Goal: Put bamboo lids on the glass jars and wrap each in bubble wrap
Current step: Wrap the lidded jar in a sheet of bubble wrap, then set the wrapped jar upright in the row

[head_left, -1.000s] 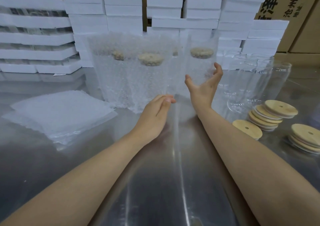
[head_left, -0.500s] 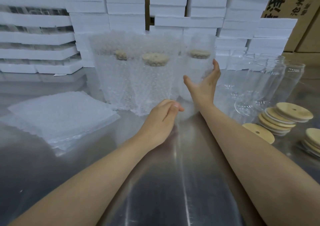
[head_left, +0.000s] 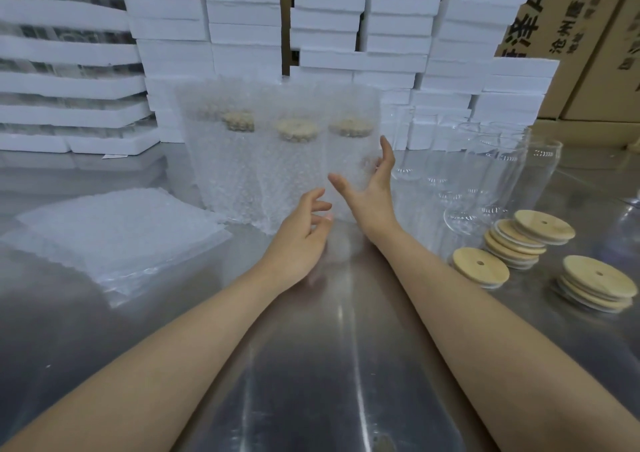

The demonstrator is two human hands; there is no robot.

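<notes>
Several lidded glass jars in bubble wrap stand upright in a row at the middle of the steel table. My right hand lies with straight fingers against the right side of the rightmost wrapped jar. My left hand hovers at that jar's base with loosely curled fingers and holds nothing. Bare glass jars stand to the right. Bamboo lids lie in short stacks in front of them, with one single lid flat on the table.
A pile of flat bubble wrap bags lies at the left. White foam boxes are stacked along the back, cardboard cartons at the back right. Another lid stack sits near the right edge.
My right hand has slid up along the rightmost wrapped jar. My left hand has loosened its fingers near the jar's base. The camera has shifted slightly.
</notes>
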